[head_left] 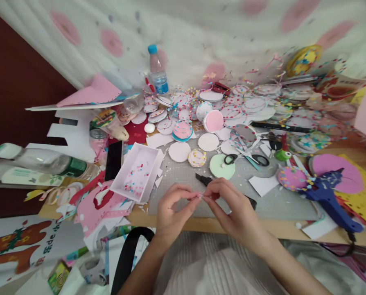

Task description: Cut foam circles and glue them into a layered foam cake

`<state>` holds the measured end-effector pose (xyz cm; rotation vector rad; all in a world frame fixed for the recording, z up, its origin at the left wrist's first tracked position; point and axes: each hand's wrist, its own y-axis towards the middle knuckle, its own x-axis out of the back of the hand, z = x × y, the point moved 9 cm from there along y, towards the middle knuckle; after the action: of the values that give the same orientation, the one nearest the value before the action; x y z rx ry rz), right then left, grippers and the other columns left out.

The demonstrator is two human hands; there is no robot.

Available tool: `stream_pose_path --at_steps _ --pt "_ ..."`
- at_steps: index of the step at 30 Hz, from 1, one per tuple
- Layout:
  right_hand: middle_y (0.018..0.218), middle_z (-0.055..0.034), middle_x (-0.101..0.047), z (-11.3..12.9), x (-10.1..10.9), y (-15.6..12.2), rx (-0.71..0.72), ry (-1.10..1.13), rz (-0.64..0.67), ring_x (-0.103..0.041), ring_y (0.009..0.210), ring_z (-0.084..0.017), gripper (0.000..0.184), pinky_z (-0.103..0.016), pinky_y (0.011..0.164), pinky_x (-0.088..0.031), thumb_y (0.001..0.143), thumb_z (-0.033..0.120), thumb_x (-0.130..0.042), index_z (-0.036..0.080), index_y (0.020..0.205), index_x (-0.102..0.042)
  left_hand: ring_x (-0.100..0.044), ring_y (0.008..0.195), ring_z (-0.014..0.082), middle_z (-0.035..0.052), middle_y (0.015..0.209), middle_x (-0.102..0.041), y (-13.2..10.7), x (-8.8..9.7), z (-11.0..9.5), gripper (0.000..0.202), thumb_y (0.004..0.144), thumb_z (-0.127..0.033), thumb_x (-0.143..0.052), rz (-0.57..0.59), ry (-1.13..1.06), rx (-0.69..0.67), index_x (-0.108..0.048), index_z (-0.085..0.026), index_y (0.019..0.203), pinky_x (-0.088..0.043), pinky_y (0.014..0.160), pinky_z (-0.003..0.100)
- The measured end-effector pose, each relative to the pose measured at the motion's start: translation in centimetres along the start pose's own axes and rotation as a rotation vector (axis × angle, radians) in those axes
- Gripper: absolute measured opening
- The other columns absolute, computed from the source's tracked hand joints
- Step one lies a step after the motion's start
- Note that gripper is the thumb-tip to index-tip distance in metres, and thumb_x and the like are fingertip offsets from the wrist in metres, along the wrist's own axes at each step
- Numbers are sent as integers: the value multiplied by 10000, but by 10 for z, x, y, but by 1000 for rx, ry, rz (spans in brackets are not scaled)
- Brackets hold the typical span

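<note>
My left hand [177, 207] and my right hand [230, 205] meet at the fingertips over the near edge of the table. Both pinch a tiny pale pink piece between thumb and forefinger, too small to name. Just behind my right hand lie a black box cutter [204, 179] and a pale green disc [220, 167]. To the left of my left hand stands a white open box [154, 174] with small pink, red and blue bits in it. Scissors [247, 157] with black handles rest beyond my right hand.
A grey cutting mat [281, 205] covers the middle. Paper discs [179, 151] trimmed with coloured dots crowd the back. A blue glue gun [333, 200] lies on the right. Bottles [38, 157] and a phone [114, 159] lie left; a water bottle [158, 73] stands behind.
</note>
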<state>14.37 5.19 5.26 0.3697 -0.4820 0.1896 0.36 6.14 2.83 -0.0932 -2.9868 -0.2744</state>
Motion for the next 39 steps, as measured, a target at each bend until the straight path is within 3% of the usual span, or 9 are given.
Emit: stream_pose_path --at_steps 7,14,23,27,33,35,39 --pt "890 -46 -488 7 -14 -11 -26 -23 119 -506 784 -174 171 -293 682 -471 931 52 -369 216 911 -412 -661 802 165 51 822 -674 -10 -2 -5 21 798 -172 -716 39 79 -11 -729 -187 791 -536 743 303" --pt "885 -44 -422 3 -30 -10 46 -82 105 -447 778 -193 363 -303 659 -437 715 -95 -360 223 889 -340 -654 778 154 43 800 -663 -14 3 -2 36 786 -174 -721 -60 49 -5 -710 -172 752 -529 712 272" --pt "899 -57 -388 3 -47 -19 176 -185 150 -390 801 -216 384 -338 672 -401 708 -103 -341 221 915 -323 -593 729 138 20 737 -623 -37 6 23 83 777 -225 -722 -168 -145 201 -706 -167 721 -488 681 249" --pt "898 -61 -420 0 -42 -29 221 -212 219 -399 804 -215 384 -348 688 -408 689 -101 -346 219 902 -342 -597 742 136 16 742 -635 -41 -4 37 112 746 -245 -751 -96 -252 287 -692 -162 700 -475 707 247" --pt "883 -53 -487 3 -35 -31 256 -173 340 -461 804 -192 324 -312 694 -435 743 -79 -377 210 890 -397 -622 717 108 3 765 -681 -47 -31 56 159 771 -309 -751 191 -525 529 -688 -168 808 -491 713 228" --pt "895 -56 -506 4 -33 -27 261 -159 339 -478 820 -188 276 -312 718 -446 816 -50 -385 207 910 -414 -630 711 100 -2 783 -692 -43 -31 59 172 744 -287 -780 208 -564 558 -694 -175 842 -498 704 218" --pt "958 -77 -519 -3 -23 -6 215 -120 257 -499 870 -183 140 -308 755 -450 937 66 -407 201 973 -422 -660 865 126 30 909 -729 -20 -20 62 217 752 -272 -779 147 -518 529 -729 -193 948 -514 823 237"
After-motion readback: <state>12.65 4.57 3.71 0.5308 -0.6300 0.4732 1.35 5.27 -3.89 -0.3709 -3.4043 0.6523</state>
